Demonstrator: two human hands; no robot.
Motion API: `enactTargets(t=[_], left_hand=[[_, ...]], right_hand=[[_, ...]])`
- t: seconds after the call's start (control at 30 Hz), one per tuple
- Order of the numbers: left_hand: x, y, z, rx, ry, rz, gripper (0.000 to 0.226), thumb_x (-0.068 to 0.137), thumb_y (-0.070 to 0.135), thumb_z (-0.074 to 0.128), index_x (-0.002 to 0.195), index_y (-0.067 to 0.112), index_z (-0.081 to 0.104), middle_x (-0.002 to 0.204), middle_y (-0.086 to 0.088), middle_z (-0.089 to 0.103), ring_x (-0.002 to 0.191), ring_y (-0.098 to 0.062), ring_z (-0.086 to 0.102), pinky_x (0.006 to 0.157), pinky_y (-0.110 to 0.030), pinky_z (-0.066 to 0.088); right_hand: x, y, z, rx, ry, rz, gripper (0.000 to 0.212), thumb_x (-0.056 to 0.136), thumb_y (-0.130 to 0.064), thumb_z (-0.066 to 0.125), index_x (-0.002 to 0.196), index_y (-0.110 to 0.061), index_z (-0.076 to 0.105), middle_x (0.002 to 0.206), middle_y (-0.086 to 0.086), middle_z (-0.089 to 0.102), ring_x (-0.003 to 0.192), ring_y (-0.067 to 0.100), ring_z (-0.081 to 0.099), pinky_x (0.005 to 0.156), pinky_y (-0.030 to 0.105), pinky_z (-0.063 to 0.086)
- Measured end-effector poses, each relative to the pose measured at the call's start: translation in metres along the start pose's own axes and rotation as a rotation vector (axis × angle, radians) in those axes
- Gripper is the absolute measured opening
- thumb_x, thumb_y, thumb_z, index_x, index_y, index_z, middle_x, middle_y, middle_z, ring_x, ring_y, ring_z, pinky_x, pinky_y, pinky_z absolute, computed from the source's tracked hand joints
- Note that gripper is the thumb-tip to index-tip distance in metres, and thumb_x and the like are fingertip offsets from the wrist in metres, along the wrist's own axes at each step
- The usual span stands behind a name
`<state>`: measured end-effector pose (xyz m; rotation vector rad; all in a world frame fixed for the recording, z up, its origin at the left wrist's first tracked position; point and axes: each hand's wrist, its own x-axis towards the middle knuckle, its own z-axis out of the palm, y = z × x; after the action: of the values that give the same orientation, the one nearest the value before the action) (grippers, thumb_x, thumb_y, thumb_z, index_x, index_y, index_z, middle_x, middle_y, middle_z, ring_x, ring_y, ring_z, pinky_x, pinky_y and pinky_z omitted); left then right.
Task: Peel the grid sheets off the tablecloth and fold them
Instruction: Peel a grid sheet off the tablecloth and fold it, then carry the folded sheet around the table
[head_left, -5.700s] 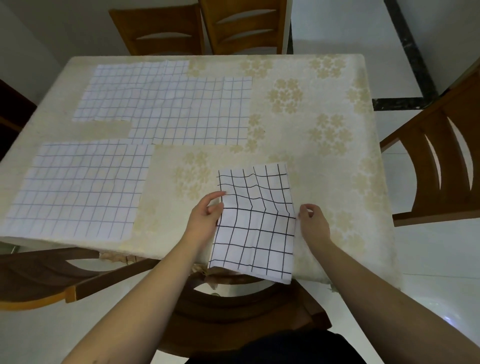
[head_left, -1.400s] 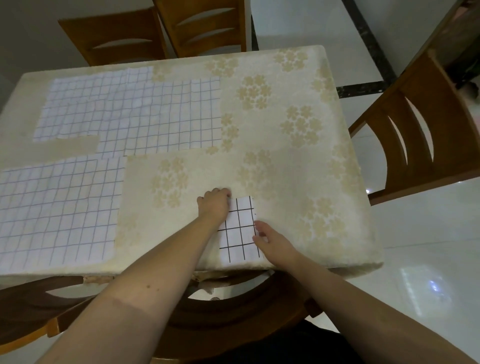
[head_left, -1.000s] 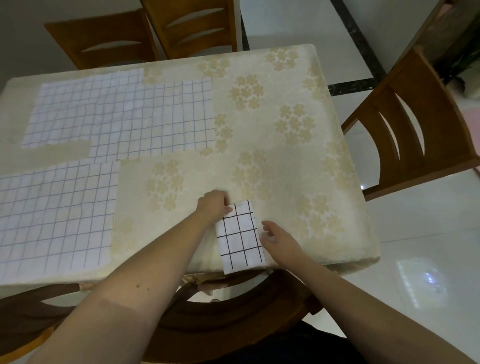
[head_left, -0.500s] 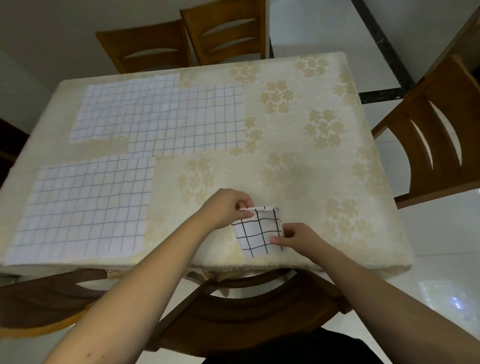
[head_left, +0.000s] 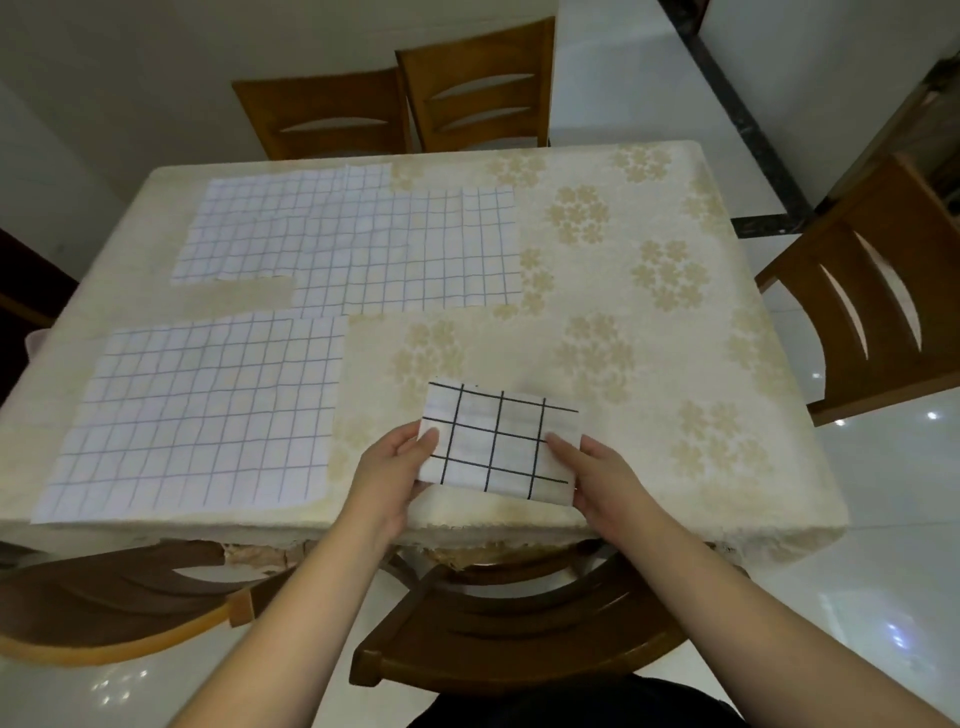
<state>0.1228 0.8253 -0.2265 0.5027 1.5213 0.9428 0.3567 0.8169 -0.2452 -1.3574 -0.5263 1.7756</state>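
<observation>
Folded grid sheet (head_left: 500, 440): held over the tablecloth's (head_left: 649, 332) near edge.
Left hand (head_left: 393, 474): thumb pinching its left edge.
Right hand (head_left: 605, 480): thumb pinching its right edge.

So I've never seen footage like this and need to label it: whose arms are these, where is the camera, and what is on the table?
There is no robot here. A person wears a wide-angle camera on the head, looking forward and down, so the two bare arms rising from the bottom edge are their own. The left hand and right hand each grip one end of a folded grid sheet, white with bold black lines, at the near edge of the table. The tablecloth is cream with a flower print. Still flat on it are a near grid sheet on the left and farther grid sheets behind it. Wooden chairs stand around the table.
</observation>
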Motion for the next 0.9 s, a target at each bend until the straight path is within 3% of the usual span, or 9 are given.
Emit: enactTargets(t=[0.17,0.27,0.3,0.4,0.47,0.57,0.7,0.77,0.9], left_hand=[[-0.018,0.009,-0.024,0.005,-0.091,0.009,0.026,0.091,0.016,0.067,0.117,0.013,0.064,0.105,-0.003,0.074,0.096,-0.015,0.067,0.084,-0.032,0.050],[-0.022,0.020,-0.037,0.137,-0.165,0.032,0.034,0.090,0.018,0.069,0.122,0.020,0.060,0.112,-0.001,0.069,0.101,-0.017,0.063,0.083,-0.032,0.046],[-0.023,0.025,-0.039,0.188,-0.207,0.045,0.034,0.090,0.018,0.069,0.122,0.020,0.060,0.112,-0.002,0.070,0.102,-0.019,0.065,0.083,-0.033,0.048],[-0.029,0.035,-0.033,0.255,-0.308,0.085,0.019,0.094,0.020,0.063,0.113,0.019,0.066,0.101,-0.003,0.076,0.092,-0.020,0.072,0.078,-0.036,0.056],[-0.031,0.037,-0.025,0.250,-0.317,0.087,0.014,0.097,0.024,0.059,0.106,0.018,0.068,0.093,-0.002,0.076,0.081,-0.019,0.072,0.073,-0.036,0.057],[-0.033,0.033,-0.011,0.316,-0.337,0.104,0.018,0.097,0.027,0.059,0.104,0.013,0.068,0.093,-0.005,0.072,0.079,-0.020,0.067,0.069,-0.034,0.055],[-0.039,0.026,0.008,0.368,-0.397,0.124,0.021,0.094,0.031,0.063,0.098,0.012,0.070,0.103,-0.021,0.069,0.097,-0.038,0.066,0.079,-0.048,0.059],[-0.043,0.023,0.019,0.391,-0.422,0.149,0.021,0.091,0.034,0.066,0.096,0.015,0.072,0.104,-0.019,0.070,0.101,-0.038,0.066,0.083,-0.053,0.058],[-0.057,0.017,0.046,0.439,-0.449,0.211,0.019,0.088,0.033,0.070,0.091,0.015,0.075,0.079,0.000,0.072,0.079,-0.021,0.066,0.069,-0.034,0.057]], right_hand=[[-0.021,-0.003,0.026,-0.251,0.114,-0.202,0.014,0.089,-0.024,0.070,0.081,-0.012,0.072,0.067,-0.007,0.072,0.062,0.006,0.067,0.053,0.016,0.047],[-0.035,-0.007,0.032,-0.288,0.175,-0.255,0.037,0.081,-0.038,0.075,0.080,-0.002,0.068,0.075,0.009,0.070,0.071,0.026,0.067,0.068,0.026,0.048],[-0.039,-0.008,0.033,-0.285,0.190,-0.261,0.037,0.081,-0.040,0.075,0.084,-0.003,0.070,0.082,0.015,0.072,0.079,0.032,0.069,0.077,0.034,0.052],[-0.057,-0.010,0.033,-0.261,0.201,-0.284,0.021,0.085,-0.033,0.072,0.094,-0.015,0.076,0.094,0.006,0.076,0.095,0.028,0.071,0.094,0.051,0.052],[-0.070,-0.012,0.031,-0.257,0.223,-0.303,0.017,0.087,-0.029,0.071,0.098,-0.016,0.076,0.098,0.003,0.077,0.097,0.024,0.071,0.095,0.051,0.052],[-0.088,-0.011,0.022,-0.214,0.271,-0.309,0.016,0.089,-0.020,0.069,0.103,-0.015,0.074,0.099,0.002,0.077,0.096,0.022,0.072,0.094,0.046,0.053],[-0.112,-0.013,0.002,-0.127,0.340,-0.296,0.019,0.086,-0.012,0.070,0.105,-0.012,0.073,0.098,0.007,0.076,0.092,0.026,0.073,0.088,0.044,0.056],[-0.123,-0.013,-0.011,-0.096,0.375,-0.300,0.020,0.085,-0.010,0.071,0.105,-0.013,0.072,0.097,0.006,0.077,0.091,0.025,0.073,0.081,0.038,0.059],[-0.142,-0.010,-0.039,-0.054,0.435,-0.312,0.021,0.085,-0.006,0.071,0.104,-0.012,0.070,0.095,0.006,0.077,0.088,0.024,0.074,0.071,0.029,0.061]])
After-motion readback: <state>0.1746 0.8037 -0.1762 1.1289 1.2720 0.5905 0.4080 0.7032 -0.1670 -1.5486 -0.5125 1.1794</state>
